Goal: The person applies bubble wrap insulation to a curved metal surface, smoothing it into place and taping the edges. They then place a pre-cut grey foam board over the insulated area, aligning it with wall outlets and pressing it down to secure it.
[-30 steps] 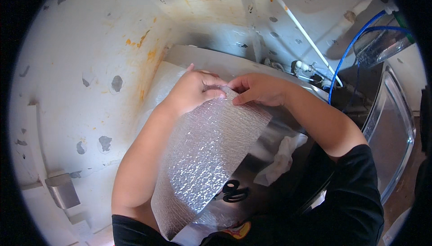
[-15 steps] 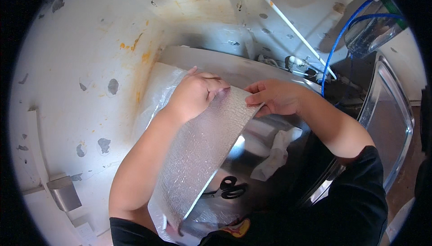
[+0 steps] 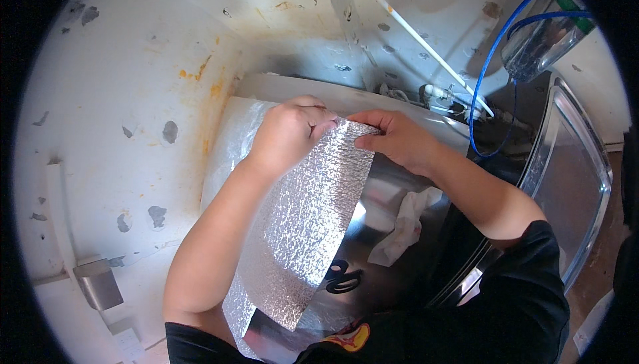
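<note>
A silvery, crinkled sheet of foil insulation (image 3: 299, 217) hangs from both my hands over a shiny metal surface (image 3: 399, 187). My left hand (image 3: 293, 130) is closed on its far edge, near the middle. At the sheet's far right corner, my right hand (image 3: 393, 139) pinches the edge between thumb and fingers. The sheet's near end curls down towards my body. Beside its right edge, the black handles of a pair of scissors (image 3: 343, 277) show; the blades are hidden under the foil. A crumpled white piece of tissue or cloth (image 3: 403, 229) lies to the right of the sheet.
Clear plastic wrap (image 3: 226, 138) lies left of the foil against a stained white wall (image 3: 133, 151). On the right stand a metal-framed panel (image 3: 576, 171), blue tubing (image 3: 480, 98) and a clear cylinder (image 3: 542, 48). A white pipe (image 3: 419, 41) slants across the back.
The sheet has tilted, so its shiny face catches more light and its near end has lifted and curled. My right hand has shifted slightly left and up. More of the scissors is covered.
</note>
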Available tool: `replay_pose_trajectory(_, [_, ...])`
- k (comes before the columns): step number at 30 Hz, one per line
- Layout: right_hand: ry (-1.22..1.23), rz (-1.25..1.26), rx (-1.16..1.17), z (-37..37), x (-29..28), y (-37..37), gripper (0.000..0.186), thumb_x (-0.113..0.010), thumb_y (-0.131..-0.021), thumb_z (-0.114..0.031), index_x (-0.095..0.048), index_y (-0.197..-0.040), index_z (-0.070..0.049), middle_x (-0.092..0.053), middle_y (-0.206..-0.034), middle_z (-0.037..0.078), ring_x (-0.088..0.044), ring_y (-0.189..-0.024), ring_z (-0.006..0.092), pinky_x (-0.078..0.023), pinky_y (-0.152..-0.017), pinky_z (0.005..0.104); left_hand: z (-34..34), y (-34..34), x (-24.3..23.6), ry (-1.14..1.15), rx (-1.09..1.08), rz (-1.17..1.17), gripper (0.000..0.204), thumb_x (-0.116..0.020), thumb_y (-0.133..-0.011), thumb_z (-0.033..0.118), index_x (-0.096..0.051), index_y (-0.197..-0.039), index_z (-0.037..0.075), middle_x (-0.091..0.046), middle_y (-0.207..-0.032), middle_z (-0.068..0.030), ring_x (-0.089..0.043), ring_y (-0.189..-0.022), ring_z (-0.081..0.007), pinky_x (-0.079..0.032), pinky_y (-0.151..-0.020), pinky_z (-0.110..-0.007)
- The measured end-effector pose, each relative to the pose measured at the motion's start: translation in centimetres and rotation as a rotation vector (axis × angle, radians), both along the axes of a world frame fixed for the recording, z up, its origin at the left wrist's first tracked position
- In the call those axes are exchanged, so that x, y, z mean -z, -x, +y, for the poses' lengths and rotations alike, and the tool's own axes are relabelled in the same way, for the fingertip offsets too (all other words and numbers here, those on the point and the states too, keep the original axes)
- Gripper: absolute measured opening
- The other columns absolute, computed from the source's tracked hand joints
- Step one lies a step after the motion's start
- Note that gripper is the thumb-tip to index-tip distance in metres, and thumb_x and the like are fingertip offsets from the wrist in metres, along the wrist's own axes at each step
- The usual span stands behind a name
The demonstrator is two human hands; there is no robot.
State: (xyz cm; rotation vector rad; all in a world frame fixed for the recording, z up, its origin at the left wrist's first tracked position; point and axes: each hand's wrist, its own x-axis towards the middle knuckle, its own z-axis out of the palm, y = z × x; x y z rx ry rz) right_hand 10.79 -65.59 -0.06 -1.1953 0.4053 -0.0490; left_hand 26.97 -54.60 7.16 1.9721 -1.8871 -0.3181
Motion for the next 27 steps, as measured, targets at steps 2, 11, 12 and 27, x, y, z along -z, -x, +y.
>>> replay_pose_trajectory(2, [0.001, 0.006, 0.008, 0.3, -0.1, -0.2, 0.038, -0.060, -0.080, -0.001, -0.053, -0.117, -0.001, -0.060, -0.103, 0.005, -0.055, -0.093, 0.0110, -0.043, -0.085, 0.0249, 0.0, 0.1, -0.3, -0.003, -0.013, -0.008, 0.013, -0.067, -0.072, 0.013, -0.067, -0.083, 0.005, -0.062, -0.084, -0.0119, -0.060, -0.076, -0.0293, -0.049, -0.069, -0.034])
replay_pose_trajectory(11, [0.122, -0.029, 0.032, 0.1, -1.0, 0.1, 0.038, -0.062, -0.079, -0.005, -0.054, -0.116, 0.000, -0.061, -0.100, 0.005, -0.056, -0.089, 0.0110, -0.043, -0.083, 0.0251, 0.3, 1.1, -0.5, 0.056, 0.059, -0.102, 0.016, -0.069, -0.072, 0.010, -0.067, -0.086, 0.003, -0.062, -0.088, -0.0111, -0.061, -0.077, -0.0269, -0.050, -0.069, -0.033])
replay_pose_trajectory(12, [0.130, -0.028, 0.041, 0.1, -1.1, 0.1, 0.037, -0.062, -0.079, -0.006, -0.055, -0.115, 0.000, -0.061, -0.099, 0.005, -0.056, -0.089, 0.0109, -0.043, -0.082, 0.0250, 0.3, 1.2, -0.4, 0.073, 0.073, -0.117, 0.016, -0.068, -0.072, 0.009, -0.066, -0.086, 0.002, -0.062, -0.088, -0.0110, -0.061, -0.077, -0.0268, -0.050, -0.069, -0.033])
replay_pose_trajectory(27, [0.490, -0.066, -0.063, -0.4, -1.8, 0.0, 0.030, -0.062, -0.078, -0.006, -0.058, -0.107, 0.000, -0.063, -0.092, 0.006, -0.056, -0.083, 0.0110, -0.044, -0.078, 0.0255, 1.0, 0.7, -0.4, 0.116, 0.119, -0.234, 0.015, -0.060, -0.068, 0.001, -0.064, -0.082, 0.002, -0.062, -0.085, -0.0098, -0.061, -0.074, -0.0269, -0.050, -0.067, -0.032])
